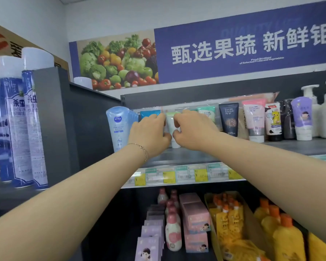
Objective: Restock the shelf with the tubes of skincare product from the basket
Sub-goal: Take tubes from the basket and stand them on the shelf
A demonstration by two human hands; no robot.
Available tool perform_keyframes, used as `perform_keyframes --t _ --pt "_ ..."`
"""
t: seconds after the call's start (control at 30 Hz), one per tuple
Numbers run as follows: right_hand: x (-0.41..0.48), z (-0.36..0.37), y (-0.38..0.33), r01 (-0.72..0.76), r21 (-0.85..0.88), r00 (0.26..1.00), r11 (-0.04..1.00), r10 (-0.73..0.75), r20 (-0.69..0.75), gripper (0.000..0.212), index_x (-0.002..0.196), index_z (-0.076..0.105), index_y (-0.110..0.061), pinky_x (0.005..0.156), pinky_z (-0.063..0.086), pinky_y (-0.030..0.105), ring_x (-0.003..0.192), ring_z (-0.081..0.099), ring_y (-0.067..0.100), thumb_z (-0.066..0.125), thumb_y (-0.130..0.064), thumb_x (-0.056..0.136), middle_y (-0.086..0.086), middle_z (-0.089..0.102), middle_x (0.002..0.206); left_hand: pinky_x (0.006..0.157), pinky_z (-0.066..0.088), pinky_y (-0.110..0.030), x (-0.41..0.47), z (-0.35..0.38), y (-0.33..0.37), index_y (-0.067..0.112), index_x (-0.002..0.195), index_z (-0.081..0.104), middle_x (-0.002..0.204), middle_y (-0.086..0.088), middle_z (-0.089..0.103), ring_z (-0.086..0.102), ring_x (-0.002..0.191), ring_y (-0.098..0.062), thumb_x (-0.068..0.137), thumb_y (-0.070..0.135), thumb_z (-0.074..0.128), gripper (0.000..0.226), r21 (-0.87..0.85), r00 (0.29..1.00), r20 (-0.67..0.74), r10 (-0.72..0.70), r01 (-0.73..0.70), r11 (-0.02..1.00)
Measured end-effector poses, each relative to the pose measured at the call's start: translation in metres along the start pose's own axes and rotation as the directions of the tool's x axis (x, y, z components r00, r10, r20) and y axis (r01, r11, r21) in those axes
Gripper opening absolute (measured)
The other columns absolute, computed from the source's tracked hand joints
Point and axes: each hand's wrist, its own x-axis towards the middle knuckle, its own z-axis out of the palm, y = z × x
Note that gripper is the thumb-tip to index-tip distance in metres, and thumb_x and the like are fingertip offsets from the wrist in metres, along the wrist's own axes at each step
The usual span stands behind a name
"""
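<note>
Both grips narrow: left hand (149, 132) and right hand (194, 129) pinch the green tube (170, 123) right of the Nivea tube (119, 127), probably squaring it upright.

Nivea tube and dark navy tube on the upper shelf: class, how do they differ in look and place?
The Nivea tube is pale blue; the dark navy tube is near-black. The Nivea tube ends the row left of the left hand; the dark navy tube stands right of the right hand. The Nivea tube looks taller than the dark navy tube. Both stand upright on one shelf.
</note>
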Motion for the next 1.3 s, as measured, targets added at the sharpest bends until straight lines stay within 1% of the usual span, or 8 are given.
perform_keyframes --t 0.2,0.43,0.6,0.7,0.87,1.0,1.13,1.3 --pt "-0.050 -0.012 0.001 0.132 -0.045 0.987 0.990 -0.135 -0.081 0.025 0.104 0.058 -0.015 0.073 0.036 0.032 0.101 0.053 0.026 0.047 -0.031 0.088 0.005 0.058 0.105 0.081 0.045 -0.039 -0.043 -0.004 0.022 0.020 0.105 0.049 0.104 0.002 0.057 0.055 0.098 -0.022 0.084 0.030 0.053 0.023 -0.082 0.997 0.012 0.075 -0.074 0.994" --pt "-0.112 -0.002 0.003 0.201 -0.009 0.975 0.980 -0.201 -0.100 0.026 0.102 0.061 -0.016 0.074 0.041 0.036 0.093 0.056 0.026 0.052 -0.033 0.085 0.004 0.060 0.095 0.069 0.035 -0.031 -0.091 0.003 0.044 0.024 0.091 0.040 0.098 0.003 0.054 0.054 0.095 -0.023 0.081 0.029 0.056 0.019 -0.148 0.982 0.029 0.186 -0.180 0.973" --pt "-0.155 0.011 0.013 0.184 0.058 0.983 0.981 -0.184 -0.007 0.018 0.093 0.056 -0.021 0.068 0.044 0.034 0.085 0.055 0.022 0.050 -0.037 0.085 -0.001 0.055 0.087 0.065 0.037 -0.031 -0.125 0.019 0.061 0.022 0.090 0.042 0.092 0.004 0.053 0.054 0.089 -0.023 0.079 0.025 0.057 0.019 -0.256 0.959 0.113 0.261 -0.226 0.940" --pt "-0.177 0.025 0.022 0.138 0.074 0.987 0.988 -0.143 0.066 0.014 0.083 0.047 -0.024 0.065 0.036 0.030 0.083 0.053 0.019 0.049 -0.038 0.087 -0.004 0.052 0.087 0.066 0.042 -0.032 -0.146 0.032 0.074 0.027 0.087 0.038 0.090 0.006 0.053 0.054 0.084 -0.019 0.081 0.031 0.055 0.018 -0.267 0.948 0.187 0.259 -0.204 0.942" --pt "-0.215 0.051 0.038 0.047 0.102 0.981 0.994 -0.065 0.182 0.019 0.087 0.056 -0.022 0.061 0.038 0.030 0.083 0.055 0.018 0.049 -0.040 0.088 -0.005 0.055 0.089 0.074 0.049 -0.038 -0.184 0.057 0.091 0.022 0.102 0.047 0.095 0.005 0.055 0.056 0.090 -0.021 0.084 0.035 0.052 0.022 -0.271 0.924 0.283 0.255 -0.178 0.946" --pt "-0.247 0.067 0.045 0.016 0.120 0.964 0.993 -0.047 0.260 0.019 0.090 0.058 -0.023 0.059 0.035 0.029 0.084 0.058 0.021 0.051 -0.039 0.086 -0.004 0.060 0.092 0.069 0.044 -0.034 -0.217 0.075 0.104 0.020 0.103 0.048 0.101 0.003 0.058 0.057 0.093 -0.023 0.084 0.033 0.052 0.023 -0.332 0.899 0.355 0.258 -0.136 0.933" --pt "-0.279 0.081 0.048 -0.025 0.155 0.910 0.988 -0.042 0.412 0.013 0.087 0.056 -0.025 0.061 0.041 0.031 0.084 0.059 0.023 0.051 -0.037 0.084 -0.005 0.061 0.090 0.071 0.042 -0.033 -0.249 0.095 0.118 0.020 0.106 0.046 0.105 0.001 0.058 0.058 0.097 -0.026 0.084 0.036 0.050 0.026 -0.307 0.821 0.491 0.292 -0.150 0.940" --pt "-0.320 0.103 0.046 -0.055 0.146 0.818 0.988 -0.039 0.574 0.012 0.077 0.047 -0.027 0.052 0.030 0.029 0.075 0.055 0.023 0.051 -0.033 0.085 -0.004 0.054 0.075 0.074 0.044 -0.033 -0.290 0.117 0.135 0.023 0.105 0.051 0.105 0.000 0.064 0.060 0.099 -0.027 0.085 0.035 0.049 0.024 -0.309 0.705 0.643 0.298 -0.117 0.944"
